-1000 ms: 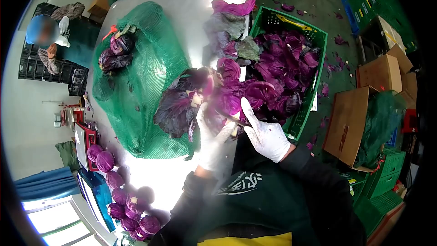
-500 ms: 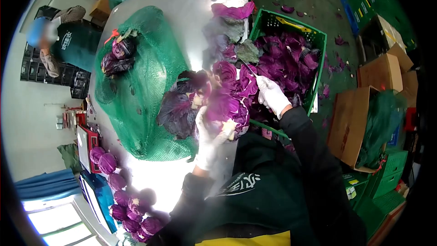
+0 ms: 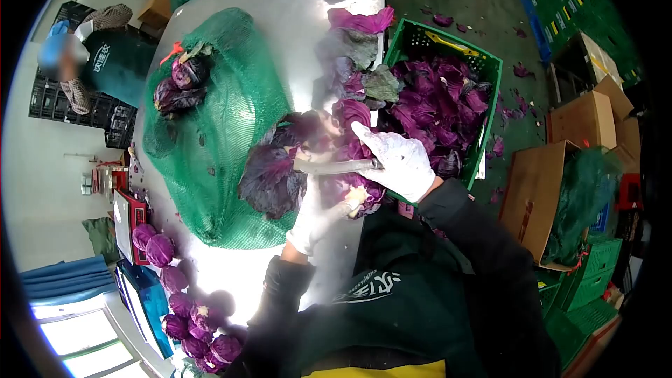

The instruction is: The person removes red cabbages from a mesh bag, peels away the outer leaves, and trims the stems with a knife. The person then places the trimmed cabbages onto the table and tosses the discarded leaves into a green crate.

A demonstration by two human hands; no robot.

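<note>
My right hand (image 3: 400, 162), in a white glove, is closed around a knife (image 3: 334, 166). The blade points left, across the space above my left hand. My gloved left hand (image 3: 316, 218) grips a red cabbage (image 3: 364, 197) from the near left side, beside its pale cut stem. The blade hides part of this cabbage, and haze blurs its middle. Dark outer cabbage leaves (image 3: 273, 178) lie just left of my hands. Right of them, a green crate (image 3: 498, 91) holds many loose purple leaves (image 3: 444, 108).
A green mesh bag (image 3: 224, 147) with dark cabbages on it covers the table's (image 3: 301, 14) left side. Several trimmed cabbages (image 3: 203, 318) sit at the lower left near a scale (image 3: 133, 227). Cardboard boxes (image 3: 539, 196) stand at right. Another person (image 3: 119, 63) is across the table.
My right hand has moved left and nearer, from the crate's edge to above the cabbage, bringing the knife blade across it. My left hand stays on the cabbage.
</note>
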